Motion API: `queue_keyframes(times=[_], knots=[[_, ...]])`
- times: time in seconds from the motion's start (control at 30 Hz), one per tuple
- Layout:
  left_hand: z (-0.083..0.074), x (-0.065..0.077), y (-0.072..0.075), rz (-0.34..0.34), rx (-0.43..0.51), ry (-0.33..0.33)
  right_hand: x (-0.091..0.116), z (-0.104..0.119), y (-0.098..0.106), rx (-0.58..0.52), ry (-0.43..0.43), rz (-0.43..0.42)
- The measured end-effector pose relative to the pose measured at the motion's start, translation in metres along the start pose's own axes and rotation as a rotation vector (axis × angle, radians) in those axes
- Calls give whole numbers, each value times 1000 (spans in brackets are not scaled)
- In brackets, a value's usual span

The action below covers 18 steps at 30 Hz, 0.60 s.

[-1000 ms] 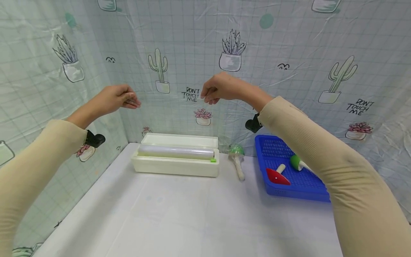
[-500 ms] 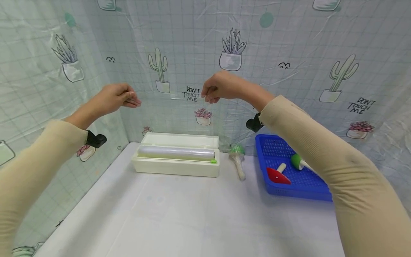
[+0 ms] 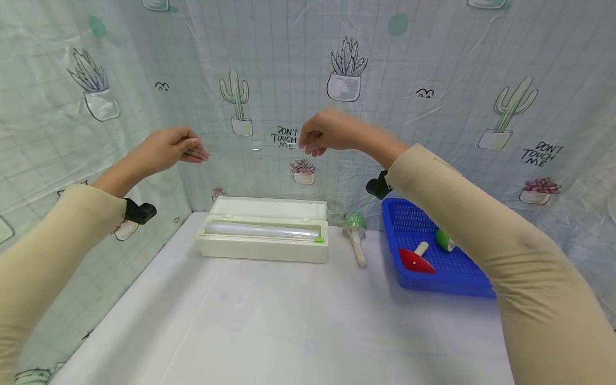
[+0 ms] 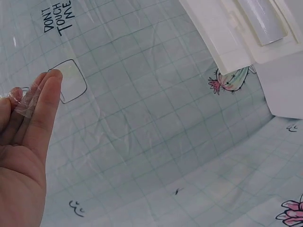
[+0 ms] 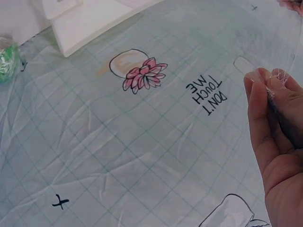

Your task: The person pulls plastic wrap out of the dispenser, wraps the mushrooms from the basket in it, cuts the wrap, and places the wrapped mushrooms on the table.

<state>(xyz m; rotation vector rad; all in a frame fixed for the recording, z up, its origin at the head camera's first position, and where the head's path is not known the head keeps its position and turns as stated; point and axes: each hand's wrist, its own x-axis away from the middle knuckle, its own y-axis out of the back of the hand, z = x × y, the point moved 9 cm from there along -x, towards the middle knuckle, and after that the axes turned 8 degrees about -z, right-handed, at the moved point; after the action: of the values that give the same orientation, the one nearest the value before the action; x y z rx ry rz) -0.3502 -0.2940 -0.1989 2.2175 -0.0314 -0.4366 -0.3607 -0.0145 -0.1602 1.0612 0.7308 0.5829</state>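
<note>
A sheet of clear cling film point(image 3: 258, 149) spans the air between both hands, above the table; only glints and wrinkles reveal it. My left hand point(image 3: 166, 152) pinches one side between thumb and fingers, where the film bunches in the left wrist view. At the other side my right hand point(image 3: 332, 131) pinches the film with thumb and fingertips, its folds shining in the right wrist view. Below and behind the hands stands a white cling film box point(image 3: 262, 252) with its lid up. The film roll point(image 3: 260, 230) lies inside, and a green slide cutter point(image 3: 320, 239) sits at the box's right end.
Right of the box lies a green-topped, pale-handled toy point(image 3: 356, 243) wrapped in clear film. A blue plastic basket point(image 3: 445, 289) holds a red pointed toy point(image 3: 416, 262) and a green round-headed one point(image 3: 444, 240), partly behind the right sleeve. A cactus-printed sheet point(image 3: 409, 53) covers the walls.
Both hands stay almost still with the film between them. The head view shifts slightly. The roll appears a little lower inside the box.
</note>
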Motion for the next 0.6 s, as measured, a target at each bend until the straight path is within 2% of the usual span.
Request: queue_keyframes(times=[0.37, 0.6], knots=[[-5, 13, 14, 2, 28, -24, 1, 13, 11, -1, -5, -5], [-8, 21, 20, 1, 60, -13, 2, 20, 15, 17, -3, 6]])
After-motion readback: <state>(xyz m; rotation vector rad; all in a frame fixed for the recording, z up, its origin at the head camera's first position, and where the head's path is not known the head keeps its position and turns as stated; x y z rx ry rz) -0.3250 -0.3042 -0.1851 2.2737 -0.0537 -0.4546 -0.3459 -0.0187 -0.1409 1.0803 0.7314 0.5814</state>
